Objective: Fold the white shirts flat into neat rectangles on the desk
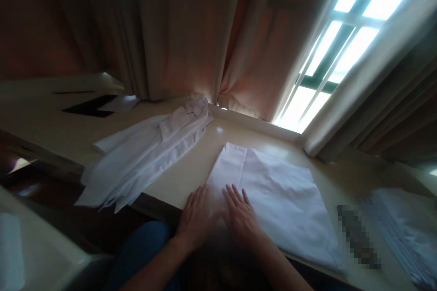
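A folded white cloth (280, 195) lies flat on the pale table (191, 168) in front of me. My left hand (196, 220) rests flat at the cloth's near left corner, fingers stretched out. Right beside it, my right hand (241, 216) presses flat on the cloth, fingers spread. Neither hand holds anything.
A rumpled white garment (150, 152) hangs over the table's left edge. A stack of folded white cloths (406, 227) sits at the right, beside a blurred dark object (358, 236). Curtains (191, 32) and a bright window (344, 41) stand behind. A dark flat item (90, 105) lies far left.
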`<action>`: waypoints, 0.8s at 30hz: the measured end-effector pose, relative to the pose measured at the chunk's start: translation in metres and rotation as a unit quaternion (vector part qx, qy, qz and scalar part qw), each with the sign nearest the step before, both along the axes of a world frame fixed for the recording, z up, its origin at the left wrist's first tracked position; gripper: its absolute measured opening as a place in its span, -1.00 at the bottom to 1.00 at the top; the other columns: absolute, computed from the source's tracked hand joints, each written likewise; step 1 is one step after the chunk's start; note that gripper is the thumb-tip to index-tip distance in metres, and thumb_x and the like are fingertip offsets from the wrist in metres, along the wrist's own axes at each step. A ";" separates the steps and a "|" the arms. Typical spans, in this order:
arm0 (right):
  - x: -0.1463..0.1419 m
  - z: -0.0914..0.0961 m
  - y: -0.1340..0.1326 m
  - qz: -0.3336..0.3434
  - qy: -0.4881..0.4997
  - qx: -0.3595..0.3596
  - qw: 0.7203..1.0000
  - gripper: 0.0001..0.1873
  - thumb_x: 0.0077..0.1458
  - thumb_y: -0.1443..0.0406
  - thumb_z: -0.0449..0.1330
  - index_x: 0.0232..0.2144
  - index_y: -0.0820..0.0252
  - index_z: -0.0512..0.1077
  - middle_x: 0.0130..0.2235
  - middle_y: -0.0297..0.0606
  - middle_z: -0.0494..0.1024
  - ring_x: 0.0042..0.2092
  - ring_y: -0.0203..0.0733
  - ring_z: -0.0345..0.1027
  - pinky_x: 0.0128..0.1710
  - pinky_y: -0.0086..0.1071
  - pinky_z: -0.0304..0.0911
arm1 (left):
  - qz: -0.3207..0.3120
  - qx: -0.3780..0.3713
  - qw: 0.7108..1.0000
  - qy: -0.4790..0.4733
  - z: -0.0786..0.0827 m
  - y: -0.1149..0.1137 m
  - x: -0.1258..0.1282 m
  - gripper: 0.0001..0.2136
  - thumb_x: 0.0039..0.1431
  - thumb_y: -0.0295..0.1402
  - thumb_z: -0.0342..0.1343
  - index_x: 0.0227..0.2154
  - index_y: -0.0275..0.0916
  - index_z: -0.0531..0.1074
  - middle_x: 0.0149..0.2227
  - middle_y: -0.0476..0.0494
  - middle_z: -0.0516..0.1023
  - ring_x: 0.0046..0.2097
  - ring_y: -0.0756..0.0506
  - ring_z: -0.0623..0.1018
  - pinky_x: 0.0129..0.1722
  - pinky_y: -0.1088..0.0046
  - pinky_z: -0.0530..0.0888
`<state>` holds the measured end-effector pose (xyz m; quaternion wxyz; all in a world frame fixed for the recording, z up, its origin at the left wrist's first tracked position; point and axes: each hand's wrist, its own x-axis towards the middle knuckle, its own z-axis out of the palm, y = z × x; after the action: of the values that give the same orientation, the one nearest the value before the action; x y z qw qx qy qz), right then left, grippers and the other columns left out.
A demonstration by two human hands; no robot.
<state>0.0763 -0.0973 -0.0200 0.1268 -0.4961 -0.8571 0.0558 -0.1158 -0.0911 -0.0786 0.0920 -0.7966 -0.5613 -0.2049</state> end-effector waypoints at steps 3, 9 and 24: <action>-0.038 -0.002 0.018 0.054 0.023 -0.043 0.997 -0.36 0.29 0.02 -0.23 0.31 0.13 -0.12 0.33 -0.25 -0.07 0.34 -0.07 -0.30 0.29 -0.01 -0.26 | 0.001 -0.003 1.000 -0.007 -0.006 -0.001 -0.003 -0.44 0.22 -0.25 -0.11 0.24 -0.38 0.08 0.29 -0.31 0.09 0.31 -0.23 0.06 0.26 0.12 0.10; -0.053 -0.007 0.063 0.043 0.017 -0.052 0.998 -0.34 0.28 -0.01 -0.29 0.29 0.20 -0.01 0.32 -0.19 -0.05 0.34 -0.07 -0.30 0.29 -0.04 -0.31 | -0.031 0.010 0.998 -0.062 0.012 0.002 0.001 -0.37 0.17 -0.17 -0.02 0.26 -0.34 0.04 0.27 -0.31 0.15 0.30 -0.25 0.10 0.24 0.10 0.16; -0.063 -0.016 0.172 -0.020 -0.049 -0.061 0.997 -0.29 0.27 -0.03 -0.37 0.31 0.25 -0.10 0.34 -0.16 -0.12 0.35 -0.15 -0.38 0.28 -0.12 -0.41 | 0.012 -0.051 0.998 -0.024 0.003 -0.003 -0.004 -0.25 0.16 -0.02 -0.07 0.30 -0.37 -0.09 0.33 -0.37 -0.08 0.32 -0.34 -0.03 0.25 -0.02 0.08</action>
<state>0.0131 0.0746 -0.0357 0.0554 -0.5222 -0.8472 0.0807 -0.1199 -0.0942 -0.0754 0.0400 -0.7884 -0.5823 -0.1943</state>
